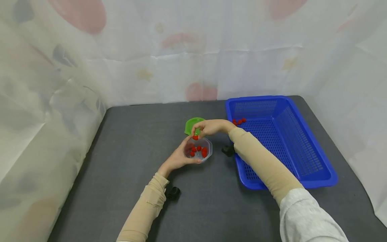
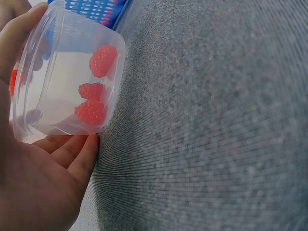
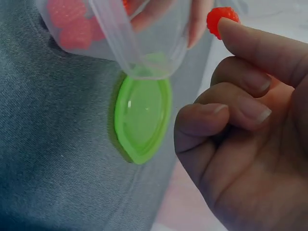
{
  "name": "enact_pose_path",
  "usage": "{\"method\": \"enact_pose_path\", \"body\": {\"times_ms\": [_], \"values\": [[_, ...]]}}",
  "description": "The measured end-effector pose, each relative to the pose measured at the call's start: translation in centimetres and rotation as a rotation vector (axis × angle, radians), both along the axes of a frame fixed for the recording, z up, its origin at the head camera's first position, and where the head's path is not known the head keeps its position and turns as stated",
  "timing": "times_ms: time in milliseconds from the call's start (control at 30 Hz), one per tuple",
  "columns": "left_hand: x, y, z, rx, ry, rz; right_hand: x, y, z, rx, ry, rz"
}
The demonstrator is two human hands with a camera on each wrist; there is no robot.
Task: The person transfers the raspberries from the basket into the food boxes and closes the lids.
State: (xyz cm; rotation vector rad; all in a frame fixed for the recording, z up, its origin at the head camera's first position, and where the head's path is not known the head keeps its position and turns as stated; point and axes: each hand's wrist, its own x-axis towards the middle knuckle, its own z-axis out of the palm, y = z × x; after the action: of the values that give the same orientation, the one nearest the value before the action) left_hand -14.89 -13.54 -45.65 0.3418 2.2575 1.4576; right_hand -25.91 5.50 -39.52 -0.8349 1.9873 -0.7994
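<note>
Grey table (image 1: 136,188), left hand (image 1: 178,158) cupping clear tub (image 1: 200,150), right-hand fingers (image 1: 202,129) pinching raspberry (image 1: 195,137) above rim

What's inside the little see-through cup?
Red raspberries lie inside the clear cup, several of them. The left hand wraps round the cup's near side, so any berries behind the fingers are hidden. The right hand pinches one more raspberry just above it.

Soft, even, bright light fills the scene; shadows under the arms are faint. The head view is sharp, bending slightly at its edges. Near the left hand (image 2: 33,183) the mat (image 2: 216,120) blurs and curves. The right hand (image 3: 250,144) looms close, softly focused.
</note>
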Motion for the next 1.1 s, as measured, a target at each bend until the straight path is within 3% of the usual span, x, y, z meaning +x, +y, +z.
{"method": "enact_pose_path", "body": {"times_ms": [367,733,1100], "values": [[0.0,-0.1,-0.2,0.011,0.008,-0.001,0.0,-0.9,-1.1,0.11,0.043,0.023],[-0.2,0.1,-0.3,0.053,0.023,-0.014,1.0,-1.5,-1.1,0.147,0.147,0.082],[-0.3,0.2,-0.2,0.07,0.035,-0.02,1.1,-1.2,-1.1,0.15,0.129,0.09]]}}
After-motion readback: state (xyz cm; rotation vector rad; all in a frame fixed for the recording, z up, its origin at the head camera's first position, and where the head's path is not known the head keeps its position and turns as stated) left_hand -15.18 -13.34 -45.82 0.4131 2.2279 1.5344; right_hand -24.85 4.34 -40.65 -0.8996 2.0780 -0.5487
